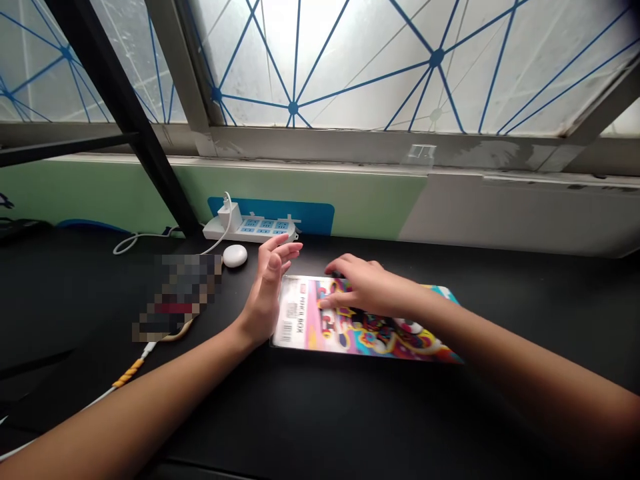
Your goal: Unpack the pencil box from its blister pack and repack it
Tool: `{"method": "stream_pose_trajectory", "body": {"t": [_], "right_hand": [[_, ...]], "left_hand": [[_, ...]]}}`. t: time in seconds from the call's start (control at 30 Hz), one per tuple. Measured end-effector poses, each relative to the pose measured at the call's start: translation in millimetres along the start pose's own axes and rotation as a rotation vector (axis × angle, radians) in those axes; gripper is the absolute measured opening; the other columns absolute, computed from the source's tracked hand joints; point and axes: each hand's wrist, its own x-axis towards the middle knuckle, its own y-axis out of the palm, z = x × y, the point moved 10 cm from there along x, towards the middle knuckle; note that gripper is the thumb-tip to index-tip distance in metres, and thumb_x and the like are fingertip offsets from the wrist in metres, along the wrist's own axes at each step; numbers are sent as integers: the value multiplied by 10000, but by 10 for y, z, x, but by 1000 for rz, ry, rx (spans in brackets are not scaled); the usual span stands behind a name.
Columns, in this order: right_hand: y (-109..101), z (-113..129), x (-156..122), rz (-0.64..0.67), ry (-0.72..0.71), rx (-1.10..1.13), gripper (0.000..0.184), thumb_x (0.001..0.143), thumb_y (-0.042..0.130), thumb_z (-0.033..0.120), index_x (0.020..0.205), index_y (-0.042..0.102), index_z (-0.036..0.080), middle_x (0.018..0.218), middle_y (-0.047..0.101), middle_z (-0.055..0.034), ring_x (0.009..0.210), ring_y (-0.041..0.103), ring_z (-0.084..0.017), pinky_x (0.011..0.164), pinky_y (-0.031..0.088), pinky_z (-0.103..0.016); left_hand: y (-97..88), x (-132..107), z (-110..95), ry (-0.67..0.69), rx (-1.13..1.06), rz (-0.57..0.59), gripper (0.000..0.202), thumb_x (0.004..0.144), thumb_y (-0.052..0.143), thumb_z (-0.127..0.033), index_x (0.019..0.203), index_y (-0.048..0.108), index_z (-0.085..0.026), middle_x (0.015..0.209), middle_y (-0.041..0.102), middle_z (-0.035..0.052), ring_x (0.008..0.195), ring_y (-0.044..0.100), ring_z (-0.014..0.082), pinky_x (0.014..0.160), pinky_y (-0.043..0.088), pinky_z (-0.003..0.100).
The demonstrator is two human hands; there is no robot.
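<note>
A flat, colourful pencil box (370, 341) lies on the black desk, its white end with a barcode and the words "PENCIL BOX" to the left. My left hand (267, 290) stands on edge beside that white end, palm toward the box, fingers stretched out and holding nothing. Over the upper part of the box is my right hand (367, 287), its thumb on the printed face and its fingers bent near the far edge. Thumb and index finger are apart. Something dark shows under the right fingers, too small to make out. My right forearm covers part of the box.
A white power strip (255, 230) with a plugged-in charger stands against the wall. Left of my hands are a white rounded case (235, 256) and a blurred-out phone-like object (180, 300) with a cable (127, 373). A black post (145, 147) rises at left.
</note>
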Motion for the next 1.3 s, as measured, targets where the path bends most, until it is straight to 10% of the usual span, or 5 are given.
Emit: {"method": "stream_pose_trajectory", "body": {"t": [0.13,0.23,0.57,0.93,1.3], "right_hand": [[35,434,73,-122,-51,-89,551,961,546,601,1294,619,167,1517,499,-212,1327,532,-385,1161,261,-654],[-127,316,-221,-317,-63,-216,593,961,556,583,1379,549,162,1609,386,-221,1436,428,-388,1194,164,-689],[-288,-1451,-878,-355,243,266,509,909,503,696,1081,688,254,1102,749,-119,1000,722,-314,829,590,-443],[-85,-989,-881,-92,117,119,485,1003,395,638,1032,670,240,992,737,-72,870,658,-252,754,493,-385],[-120,-961,-888,-133,115,200,424,983,474,611,947,653,228,967,694,-67,808,630,-218,682,479,-348]], "left_hand": [[-13,15,26,-61,-34,-11,481,1013,434,-568,1367,481,-245,1360,608,117,1355,510,288,1157,332,475],[-58,18,111,-193,-66,-56,369,977,516,-301,1339,476,-240,1343,612,106,1346,519,257,1141,361,441],[-37,-115,417,-595,-164,-159,459,824,496,14,1213,547,-225,1312,679,128,1197,677,280,752,632,343],[-44,-95,400,-598,-113,-182,278,961,531,-54,1188,542,-215,1324,698,150,1167,718,276,730,668,323],[-76,-106,447,-649,-244,-187,436,795,507,59,1152,543,-189,1289,717,172,1206,698,276,807,648,344]]}}
